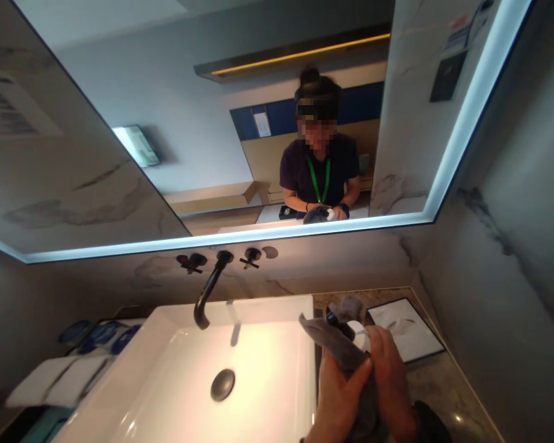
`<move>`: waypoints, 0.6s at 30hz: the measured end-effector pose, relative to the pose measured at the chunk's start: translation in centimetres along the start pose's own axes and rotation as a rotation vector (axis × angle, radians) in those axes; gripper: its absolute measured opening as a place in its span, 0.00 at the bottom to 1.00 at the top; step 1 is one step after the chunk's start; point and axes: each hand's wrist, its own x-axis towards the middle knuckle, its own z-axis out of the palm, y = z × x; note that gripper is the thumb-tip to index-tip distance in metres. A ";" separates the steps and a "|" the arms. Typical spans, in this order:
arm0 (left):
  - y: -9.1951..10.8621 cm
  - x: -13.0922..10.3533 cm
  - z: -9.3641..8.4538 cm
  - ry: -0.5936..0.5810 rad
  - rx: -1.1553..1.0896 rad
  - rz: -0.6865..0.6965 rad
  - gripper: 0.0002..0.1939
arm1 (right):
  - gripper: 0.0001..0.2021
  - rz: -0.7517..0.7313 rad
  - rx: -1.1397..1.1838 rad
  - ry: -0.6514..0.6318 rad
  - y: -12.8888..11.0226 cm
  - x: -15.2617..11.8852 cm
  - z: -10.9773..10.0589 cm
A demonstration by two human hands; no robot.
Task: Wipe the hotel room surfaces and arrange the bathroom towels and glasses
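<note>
Just right of the white sink (314, 357), my left hand (339, 394) is wrapped round a grey cloth (337, 344), with its fingers closed. My right hand (390, 375) is closed beside it and grips a white round object (359, 335) that sits against the cloth. A small dark piece shows between the cloth and the white object; what it is I cannot make out. Part of the cloth hangs down between my two hands. The two hands are close together above the counter.
A black tap (210, 289) reaches over the sink between two cross handles. A white square tray (409, 329) with a dark edge lies at the right. Rolled white towels (60, 381) and blue-white packets (102, 335) are on the left. A lit mirror (258, 154) shows a person.
</note>
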 end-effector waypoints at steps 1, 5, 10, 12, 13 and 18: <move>0.7 0.4 0.5 -0.076 -0.008 0.013 0.33 | 0.18 -0.008 -0.005 0.012 0.2 -0.2 -1.1; 4.3 2.0 -0.5 -0.532 -0.066 0.053 0.35 | 0.23 0.092 0.164 -0.056 -0.4 -0.3 -4.8; 6.6 1.5 -1.3 -0.590 0.042 0.114 0.35 | 0.25 0.205 0.444 -0.407 -2.7 0.8 -8.2; 6.2 0.8 -0.5 -0.427 -0.011 0.113 0.27 | 0.20 0.183 0.400 -0.408 -3.0 1.1 -8.4; 5.9 0.6 0.0 -0.343 -0.046 0.104 0.25 | 0.17 0.156 0.326 -0.375 -3.0 1.1 -8.2; 3.8 1.3 1.1 -0.149 -0.174 0.052 0.23 | 0.20 -0.007 -0.107 -0.170 -2.3 0.1 -5.6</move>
